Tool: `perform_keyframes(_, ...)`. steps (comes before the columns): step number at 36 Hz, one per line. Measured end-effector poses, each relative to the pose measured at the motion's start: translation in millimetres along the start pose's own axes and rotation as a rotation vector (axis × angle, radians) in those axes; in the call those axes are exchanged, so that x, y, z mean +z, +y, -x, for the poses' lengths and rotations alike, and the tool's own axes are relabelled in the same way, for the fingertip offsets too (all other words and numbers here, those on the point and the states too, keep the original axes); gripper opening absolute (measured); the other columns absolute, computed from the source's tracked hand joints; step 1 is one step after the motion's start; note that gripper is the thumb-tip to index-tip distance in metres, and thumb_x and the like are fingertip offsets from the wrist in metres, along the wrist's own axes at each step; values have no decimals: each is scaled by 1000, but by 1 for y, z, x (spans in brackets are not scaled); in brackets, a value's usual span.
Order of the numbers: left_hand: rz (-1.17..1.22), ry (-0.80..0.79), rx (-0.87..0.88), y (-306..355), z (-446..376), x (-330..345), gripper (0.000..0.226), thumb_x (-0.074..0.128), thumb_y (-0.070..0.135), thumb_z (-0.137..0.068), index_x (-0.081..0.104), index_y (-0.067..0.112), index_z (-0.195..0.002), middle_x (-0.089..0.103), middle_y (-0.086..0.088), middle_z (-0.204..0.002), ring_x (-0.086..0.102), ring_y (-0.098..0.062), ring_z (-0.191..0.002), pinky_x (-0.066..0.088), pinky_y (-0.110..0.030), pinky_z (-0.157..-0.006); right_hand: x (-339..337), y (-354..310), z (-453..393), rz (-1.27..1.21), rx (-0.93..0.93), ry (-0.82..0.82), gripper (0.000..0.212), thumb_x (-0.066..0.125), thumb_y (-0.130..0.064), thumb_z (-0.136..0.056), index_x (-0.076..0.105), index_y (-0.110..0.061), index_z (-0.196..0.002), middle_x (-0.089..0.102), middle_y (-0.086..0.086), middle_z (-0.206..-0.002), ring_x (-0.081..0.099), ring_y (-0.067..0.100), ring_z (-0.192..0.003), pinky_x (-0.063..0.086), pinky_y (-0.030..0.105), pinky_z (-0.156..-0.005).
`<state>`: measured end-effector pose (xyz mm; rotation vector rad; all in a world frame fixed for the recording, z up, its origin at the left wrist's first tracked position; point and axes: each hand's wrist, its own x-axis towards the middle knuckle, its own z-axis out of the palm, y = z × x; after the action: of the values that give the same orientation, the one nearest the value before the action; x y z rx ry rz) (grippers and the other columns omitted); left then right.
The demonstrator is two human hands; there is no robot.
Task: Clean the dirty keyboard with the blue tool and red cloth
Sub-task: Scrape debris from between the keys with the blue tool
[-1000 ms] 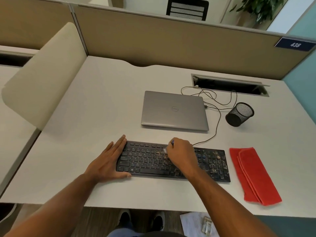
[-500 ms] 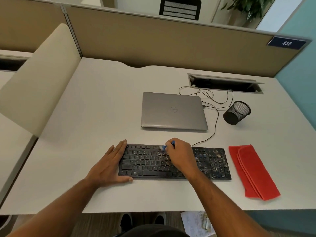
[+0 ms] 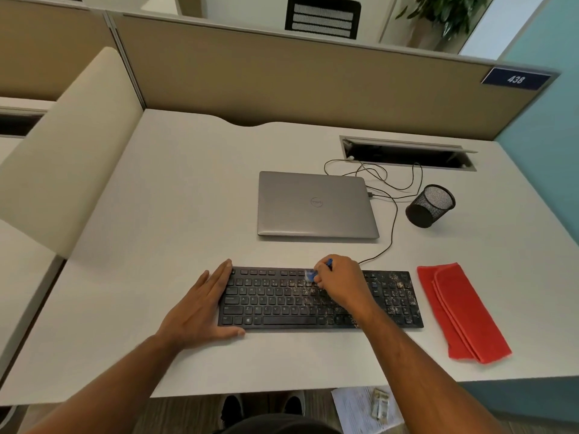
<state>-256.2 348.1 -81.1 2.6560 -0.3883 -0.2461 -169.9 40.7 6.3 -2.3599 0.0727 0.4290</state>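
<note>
A black keyboard [image 3: 275, 303] lies near the desk's front edge, its right half speckled with pale crumbs. My right hand [image 3: 340, 281] grips a small blue tool [image 3: 310, 275], whose pale bristled tip touches the upper key rows near the middle. My left hand [image 3: 200, 303] lies flat with fingers spread against the keyboard's left end, thumb at its front corner. A folded red cloth [image 3: 460, 311] rests on the desk just right of the keyboard, untouched.
A shut grey laptop [image 3: 316, 203] sits behind the keyboard. A black mesh cup [image 3: 430, 206] lies tipped to its right, with thin cables [image 3: 391, 195] running to an open cable slot [image 3: 404, 151]. Beige partitions bound the desk. Papers [image 3: 366, 408] lie on the floor.
My right hand with the blue tool has shifted slightly toward the far key rows. My left hand has stayed at the keyboard's left end. The camera view has tilted a little.
</note>
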Motion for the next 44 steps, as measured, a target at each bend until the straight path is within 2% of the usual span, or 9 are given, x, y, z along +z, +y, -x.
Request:
perform_keyframes(8,-3,-3,-7,3,0,-2,139,53,96,-72,-26,23,-160,-23,12,-169,-20,5,-152,-10,-26,-127,-3,-5,2,-83,-28,92,20,53,-27,-102,70,-24,-91,73,-7,-83,70,11,-82,58,38,-86)
perform_keyframes(13,6,-4,-9,5,1,-4,139,57,94,-72,-24,22,-160,-23,12,-168,-30,14,-144,-18,-17,-121,0,-2,1,23,-18,-35,23,54,-23,-100,72,-16,-89,72,-7,-76,70,11,-75,59,42,-85)
perform_keyframes(16,5,-3,-7,6,1,-5,139,59,93,-73,-23,22,-160,-21,10,-169,-34,17,-140,-19,-15,-119,-9,-1,-3,3,0,-8,22,55,-25,-98,72,-17,-86,73,-2,-76,72,19,-75,60,45,-80)
perform_keyframes(19,3,-9,-17,7,1,-6,139,57,94,-72,-24,23,-160,-21,11,-169,-28,13,-145,-17,-18,-122,-18,0,-2,-73,7,129,24,54,-26,-100,72,-19,-87,73,-2,-78,71,18,-78,59,43,-81)
perform_keyframes(26,6,-13,-42,8,2,-6,139,55,96,-70,-26,26,-159,-23,14,-168,-28,11,-145,-16,-18,-122,-17,9,-4,-40,34,-39,23,51,-18,-101,70,-15,-88,74,0,-71,71,11,-64,62,38,-76)
perform_keyframes(31,-3,-12,-32,9,1,-7,139,55,95,-72,-26,24,-159,-23,13,-168,-31,14,-144,-17,-18,-122,-18,5,-4,-122,10,100,21,53,-23,-102,71,-20,-91,74,-6,-77,70,8,-73,58,31,-79)
perform_keyframes(36,20,-11,-53,9,2,-7,139,58,94,-71,-25,27,-159,-25,18,-166,-21,7,-150,-16,-17,-122,-16,6,-4,117,-34,-33,23,50,-24,-101,69,-16,-91,72,-6,-77,69,7,-73,59,37,-80)
perform_keyframes(39,9,-15,-58,6,2,-5,139,55,97,-70,-26,28,-159,-23,16,-168,-11,-4,-156,-10,-24,-127,-19,4,-6,121,-45,16,21,52,-28,-101,70,-20,-95,72,-7,-81,69,8,-75,60,37,-79)
perform_keyframes(44,15,-5,-52,7,2,-5,139,57,95,-71,-25,27,-159,-24,17,-167,-19,3,-152,-14,-19,-123,-19,5,-2,195,-72,-17,21,51,-27,-103,71,-19,-104,72,-8,-87,66,3,-79,57,30,-81)
